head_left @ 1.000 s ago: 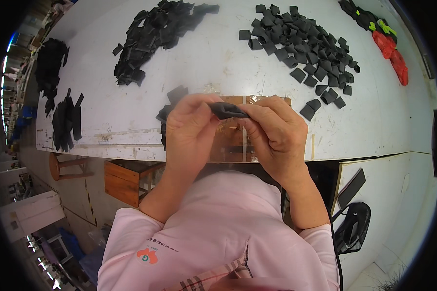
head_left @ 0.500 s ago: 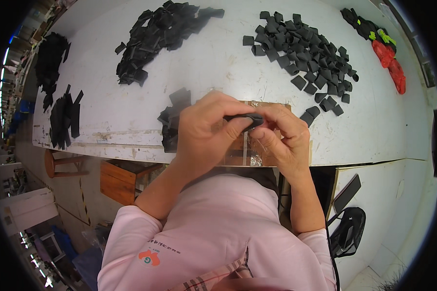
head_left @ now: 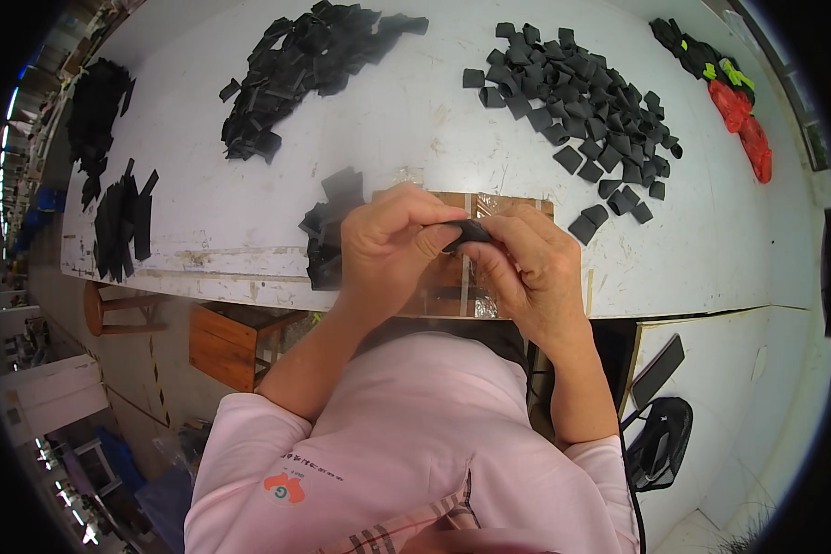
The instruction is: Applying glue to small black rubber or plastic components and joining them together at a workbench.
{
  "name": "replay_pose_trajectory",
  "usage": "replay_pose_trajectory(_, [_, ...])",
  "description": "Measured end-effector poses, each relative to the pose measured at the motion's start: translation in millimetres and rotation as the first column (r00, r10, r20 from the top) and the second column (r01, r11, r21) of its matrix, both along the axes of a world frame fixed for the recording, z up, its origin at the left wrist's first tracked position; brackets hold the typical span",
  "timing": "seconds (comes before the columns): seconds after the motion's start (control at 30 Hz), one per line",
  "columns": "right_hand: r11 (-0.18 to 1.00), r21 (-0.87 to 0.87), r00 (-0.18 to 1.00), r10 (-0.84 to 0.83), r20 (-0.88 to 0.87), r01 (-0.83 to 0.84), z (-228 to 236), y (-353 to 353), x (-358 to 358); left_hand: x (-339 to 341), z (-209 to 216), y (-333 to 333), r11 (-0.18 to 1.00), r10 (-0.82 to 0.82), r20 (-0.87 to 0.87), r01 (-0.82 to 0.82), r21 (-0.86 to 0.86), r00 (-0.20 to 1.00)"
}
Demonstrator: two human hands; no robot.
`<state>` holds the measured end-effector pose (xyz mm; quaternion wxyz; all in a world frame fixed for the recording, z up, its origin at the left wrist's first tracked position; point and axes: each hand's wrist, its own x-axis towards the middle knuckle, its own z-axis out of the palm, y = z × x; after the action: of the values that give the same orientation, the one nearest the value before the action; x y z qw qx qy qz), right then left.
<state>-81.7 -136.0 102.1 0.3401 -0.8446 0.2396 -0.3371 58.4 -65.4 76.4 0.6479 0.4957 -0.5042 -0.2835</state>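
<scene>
Between my hands is a small black fabric piece (head_left: 467,232), folded or curled, above a brown cardboard sheet (head_left: 517,203) with clear tape. Thumb and fingers of my left hand (head_left: 385,249) pinch its left end. My right hand (head_left: 537,268) grips the other end, its thumb beneath and fingers on top. Much of the piece is covered by fingertips. Beside my left hand lies a small heap of black strips (head_left: 323,233). Farther right, many short black tube-like pieces (head_left: 577,106) are spread out, two of them close to my right hand.
A big heap of flat black pieces (head_left: 295,78) covers the far left-centre of the white table (head_left: 388,120). More black strips (head_left: 120,226) lie near its left edge. Red plastic bags (head_left: 740,115) sit far right. A wooden stool (head_left: 223,346), a phone (head_left: 658,369) and a black bag (head_left: 665,443) are nearby.
My right thumb and fingers have drawn in around the piece from a looser, more spread pose. My left hand has shifted slightly, and the piece now lies a little farther left.
</scene>
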Motion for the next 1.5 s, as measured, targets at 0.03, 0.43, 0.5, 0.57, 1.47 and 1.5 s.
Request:
replay_pose_trajectory(0.03, [0.999,0.051,1.000,-0.020,0.005,0.019,3,1,0,-2,1,-1,1.000,-0.021,-0.099,0.019,-0.022,0.995])
replay_pose_trajectory(0.43, [0.995,-0.085,0.991,-0.042,0.130,0.054,-18,0,9,0,4,0,1.000,0.002,-0.001,-0.002,0.002,1.000])
replay_pose_trajectory(0.5, [0.994,-0.095,0.992,-0.051,0.114,0.062,-18,2,8,4,1,0,0.999,-0.045,0.083,0.045,0.003,0.996])
replay_pose_trajectory(0.57, [0.988,-0.125,0.990,-0.071,0.125,0.087,-19,4,9,-2,-3,2,1.000,-0.015,0.019,0.015,-0.005,1.000])
replay_pose_trajectory(1.47, [-0.342,0.846,0.907,-0.246,0.341,-0.410,-63,39,5,25,-27,25,0.987,-0.115,0.372,0.063,0.148,0.921])
replay_pose_trajectory(1.5, [-0.300,0.818,0.867,-0.262,0.425,-0.491,-72,40,4,18,-29,28,0.989,-0.112,0.329,0.074,0.127,0.938])
